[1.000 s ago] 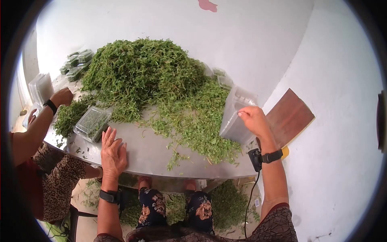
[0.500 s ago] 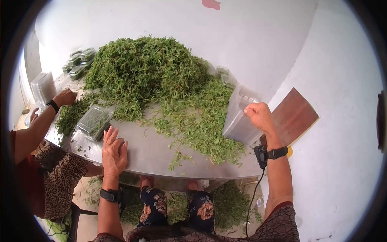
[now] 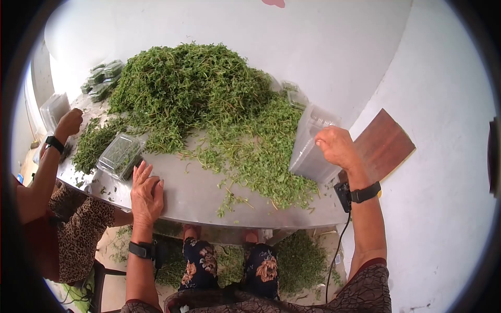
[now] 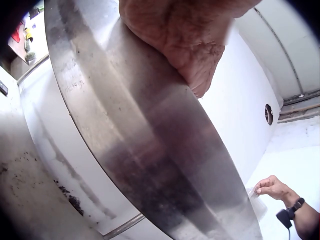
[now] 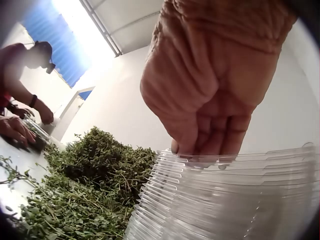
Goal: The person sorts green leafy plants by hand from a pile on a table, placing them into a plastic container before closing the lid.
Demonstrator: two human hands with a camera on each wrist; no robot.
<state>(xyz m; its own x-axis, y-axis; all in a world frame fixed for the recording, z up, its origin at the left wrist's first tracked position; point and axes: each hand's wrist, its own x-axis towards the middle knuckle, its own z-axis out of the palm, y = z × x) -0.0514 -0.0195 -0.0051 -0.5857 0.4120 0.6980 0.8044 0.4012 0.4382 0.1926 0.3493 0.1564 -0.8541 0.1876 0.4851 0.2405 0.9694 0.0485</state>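
My left hand (image 3: 146,195) rests at the table's near edge, fingers loosely extended, the tips close beside a clear lidded box (image 3: 121,156) with greens inside. At the table's right side, my right hand (image 3: 336,148) pinches the upper rim of a nested stack of clear plastic containers (image 3: 310,151). Seen from the right wrist, the curled fingers (image 5: 220,135) meet the top edges of that stack (image 5: 225,200); how many rims they hold is hidden. Loose green sprigs (image 3: 276,177) lie just left of the stack.
A tall heap of greens (image 3: 182,88) fills the table's back. Filled clear boxes (image 3: 99,81) are piled at back left. Another person's hand (image 3: 69,122) is near a second container stack (image 3: 54,110). A reddish-brown board (image 3: 383,146) leans at right.
The other person's hand has lifted off the small greens pile and moved back left. My right hand has shifted slightly up and right, still at the stack; my left hand stays nearly in place.
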